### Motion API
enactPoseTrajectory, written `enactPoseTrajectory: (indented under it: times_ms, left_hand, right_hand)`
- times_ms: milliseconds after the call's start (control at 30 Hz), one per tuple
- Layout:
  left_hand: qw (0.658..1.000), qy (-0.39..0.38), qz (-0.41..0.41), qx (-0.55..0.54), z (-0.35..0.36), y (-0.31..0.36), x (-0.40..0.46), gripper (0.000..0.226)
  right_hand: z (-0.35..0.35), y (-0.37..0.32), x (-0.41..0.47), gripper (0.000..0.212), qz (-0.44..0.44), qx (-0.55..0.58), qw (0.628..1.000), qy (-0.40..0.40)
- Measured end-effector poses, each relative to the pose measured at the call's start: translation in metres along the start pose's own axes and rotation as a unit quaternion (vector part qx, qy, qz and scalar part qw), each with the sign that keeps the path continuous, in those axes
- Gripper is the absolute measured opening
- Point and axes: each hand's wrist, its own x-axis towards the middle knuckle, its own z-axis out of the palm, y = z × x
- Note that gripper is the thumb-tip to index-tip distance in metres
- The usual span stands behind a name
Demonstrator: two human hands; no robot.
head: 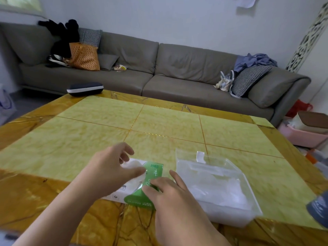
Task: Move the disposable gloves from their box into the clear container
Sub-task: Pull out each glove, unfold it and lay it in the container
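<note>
A green and white glove box (pixel 154 170) lies flat on the yellow table (pixel 159 125) near its front edge. Clear plastic gloves (pixel 132 165) bulge from the box's top opening. My left hand (pixel 110 167) hovers over that opening, thumb and fingers pinching the glove film. My right hand (pixel 170 194) rests on the box's green end, fingers pressing it down. Right of the box stands the clear container (pixel 236 215), its clear lid (pixel 188 157) tipped up at the back, with crumpled clear gloves (pixel 218 189) inside.
A dark case (pixel 85 88) lies at the table's far left corner. A grey sofa (pixel 177 73) with bags and cushions runs behind the table. A pink bin (pixel 300 135) stands on the floor at right. A grey object (pixel 319 208) pokes in at the right edge.
</note>
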Motion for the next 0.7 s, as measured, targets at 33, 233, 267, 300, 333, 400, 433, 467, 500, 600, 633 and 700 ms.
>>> enactPoseTrajectory:
  times_ms: [33, 233, 267, 300, 333, 400, 433, 467, 500, 600, 633, 700]
  left_hand:
    - [0.999, -0.017, -0.005, 0.052, 0.003, -0.002, 0.000, 0.021]
    - [0.990, 0.137, -0.026, -0.010, -0.007, 0.002, 0.006, 0.021]
    - [0.985, 0.163, -0.024, -0.044, -0.012, 0.003, 0.006, 0.022]
    - [0.979, 0.175, -0.026, -0.097, -0.015, 0.005, 0.005, 0.023]
    - [0.970, 0.173, -0.028, -0.167, -0.017, 0.007, 0.003, 0.024]
    - [0.946, 0.132, -0.039, -0.295, -0.016, 0.013, 0.002, 0.023]
    - [0.935, 0.105, -0.047, -0.337, -0.014, 0.015, 0.002, 0.023]
    - [0.923, 0.080, -0.054, -0.372, -0.011, 0.017, 0.001, 0.025]
    - [0.910, 0.057, -0.056, -0.407, -0.007, 0.020, 0.000, 0.027]
    - [0.875, 0.003, -0.069, -0.479, 0.000, 0.029, -0.004, 0.039]
    - [0.868, -0.012, -0.073, -0.491, 0.003, 0.033, -0.006, 0.039]
    - [0.861, -0.052, -0.089, -0.498, 0.010, 0.040, -0.009, 0.033]
  right_hand:
    - [-0.002, -0.001, -0.001, 0.074, 0.001, 0.000, 1.000, 0.002]
    - [-0.006, -0.001, -0.002, 0.071, 0.008, 0.013, 1.000, -0.002]
    - [-0.005, 0.000, -0.003, 0.071, 0.006, 0.016, 1.000, -0.007]
    - [-0.003, 0.001, -0.002, 0.071, 0.003, 0.016, 1.000, -0.010]
    - [-0.002, 0.002, -0.002, 0.070, 0.003, 0.017, 1.000, -0.012]
    - [-0.003, 0.002, -0.003, 0.066, 0.005, 0.027, 1.000, 0.001]
    - [-0.003, 0.002, -0.005, 0.062, 0.008, 0.041, 0.999, 0.019]
    - [-0.005, 0.001, -0.006, 0.057, 0.019, 0.063, 0.997, 0.047]
    - [-0.008, 0.002, -0.008, 0.051, 0.033, 0.093, 0.991, 0.090]
    - [-0.026, 0.010, -0.009, 0.030, 0.096, 0.207, 0.944, 0.237]
    - [-0.031, 0.017, -0.009, 0.024, 0.125, 0.275, 0.911, 0.282]
    - [-0.043, 0.031, -0.013, 0.029, 0.154, 0.453, 0.828, 0.291]
